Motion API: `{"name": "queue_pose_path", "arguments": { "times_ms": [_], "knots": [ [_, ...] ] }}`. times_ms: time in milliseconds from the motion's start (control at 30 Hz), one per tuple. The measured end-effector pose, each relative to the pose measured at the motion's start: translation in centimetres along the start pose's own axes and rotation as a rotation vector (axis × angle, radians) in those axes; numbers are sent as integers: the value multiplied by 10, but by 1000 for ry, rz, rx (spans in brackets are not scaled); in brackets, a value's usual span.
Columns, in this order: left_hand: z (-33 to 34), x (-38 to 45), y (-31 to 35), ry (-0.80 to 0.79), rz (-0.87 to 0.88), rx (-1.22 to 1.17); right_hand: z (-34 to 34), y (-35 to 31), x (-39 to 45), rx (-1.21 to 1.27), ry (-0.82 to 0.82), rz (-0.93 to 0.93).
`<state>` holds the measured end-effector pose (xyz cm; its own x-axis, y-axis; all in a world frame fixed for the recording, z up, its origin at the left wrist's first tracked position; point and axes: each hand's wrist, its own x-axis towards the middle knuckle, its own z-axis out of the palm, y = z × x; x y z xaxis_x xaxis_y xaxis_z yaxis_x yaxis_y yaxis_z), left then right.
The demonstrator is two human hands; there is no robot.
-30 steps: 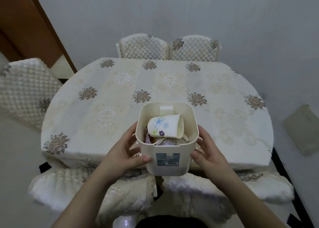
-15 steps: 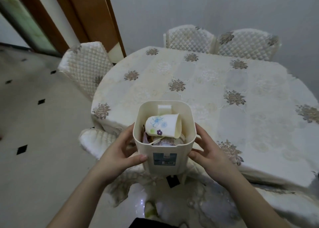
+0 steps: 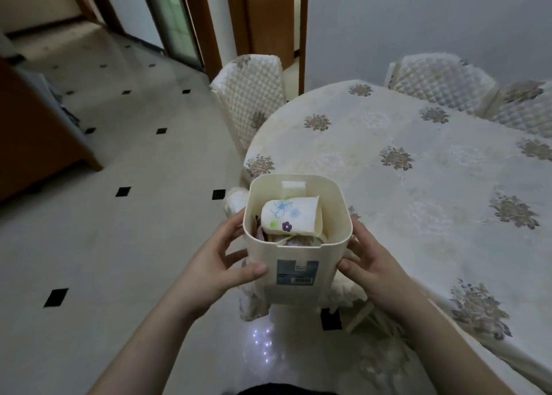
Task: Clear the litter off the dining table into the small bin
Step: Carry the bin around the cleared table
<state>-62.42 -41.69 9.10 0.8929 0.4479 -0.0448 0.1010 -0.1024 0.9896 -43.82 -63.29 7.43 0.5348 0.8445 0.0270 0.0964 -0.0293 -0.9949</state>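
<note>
Both hands, left hand point(image 3: 218, 270) and right hand point(image 3: 372, 264), grip the small bin point(image 3: 295, 255) by its sides, keeping the paper cup point(image 3: 291, 216) from spilling

A shiny pale tiled floor point(image 3: 125, 245) with small black squares fills nine o'clock, brown wooden door frames point(image 3: 209, 24) stand at twelve, a plain grey wall point(image 3: 418, 15) sits at one, and white quilted chairs point(image 3: 251, 95) stand around a flowery cream tablecloth point(image 3: 418, 161) at three.
</note>
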Motion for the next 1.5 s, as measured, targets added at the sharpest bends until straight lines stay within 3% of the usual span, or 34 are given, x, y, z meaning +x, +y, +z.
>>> {"name": "queue_pose_path", "arguments": {
  "times_ms": [467,733,1133,1500],
  "knots": [
    [-192,-116,-43,281,-71,-125,219,-14,76,-40,-267,-16],
    [-270,-156,-64,325,-56,-149,306,-16,104,-75,-326,-29],
    [-320,-144,-81,398,-51,-132,347,-24,161,-11,-436,-20],
    [-362,-47,-78,402,-76,-57,332,-9,265,-57,-437,-43]
  ]
}}
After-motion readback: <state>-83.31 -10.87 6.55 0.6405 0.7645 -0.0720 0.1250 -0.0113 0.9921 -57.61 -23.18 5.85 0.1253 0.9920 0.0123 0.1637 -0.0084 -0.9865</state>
